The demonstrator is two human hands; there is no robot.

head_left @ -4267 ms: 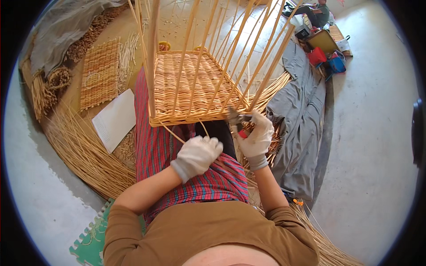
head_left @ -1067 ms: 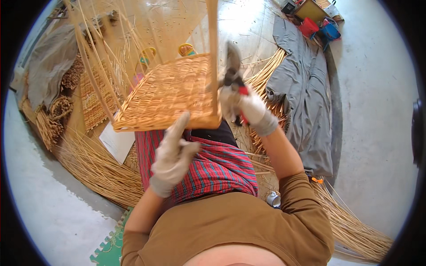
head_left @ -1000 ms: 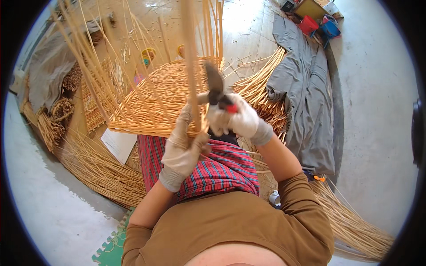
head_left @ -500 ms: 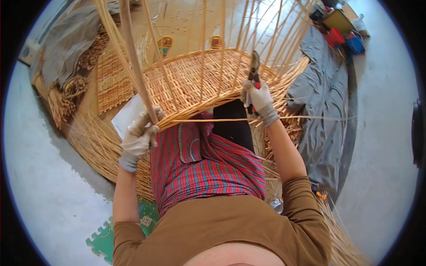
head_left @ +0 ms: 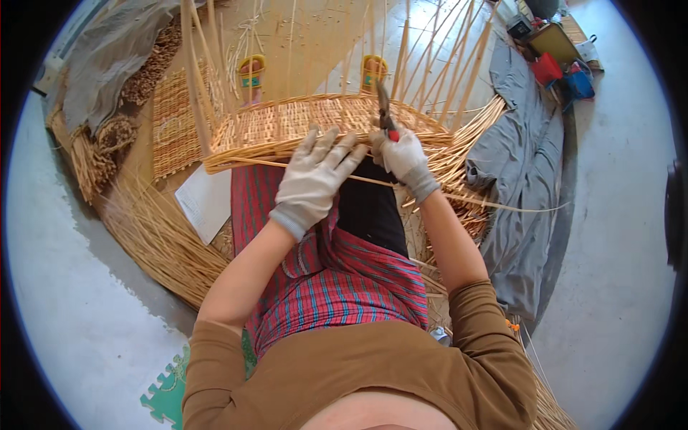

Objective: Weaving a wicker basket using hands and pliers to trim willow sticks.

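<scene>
Across my lap sits a wicker basket [head_left: 287, 118] with a woven base and upright stakes around its edge. My left hand [head_left: 315, 175], in a pale work glove, rests with fingers stretched over the basket's near edge, left of my other hand. Gloved as well, my right hand [head_left: 405, 156] is closed around pruning shears [head_left: 385, 109]; their dark blades point up and away, and a red part of the handle shows. A thin willow rod [head_left: 502, 206] runs under both hands along the near edge, its loose end trailing right.
Bundles of long rods [head_left: 158, 222] lie on the floor at left, by a woven panel [head_left: 175, 129] and a white sheet [head_left: 206, 201]. Grey cloth [head_left: 523, 193] covers the right side. Red and blue containers [head_left: 579, 82] stand far right. Several upright stakes [head_left: 459, 79] rise beyond the hands.
My left hand has let go of the basket's left corner and a thick stake there, and moved right onto the near edge. The basket's near edge has tilted up, and my right hand shifted slightly left.
</scene>
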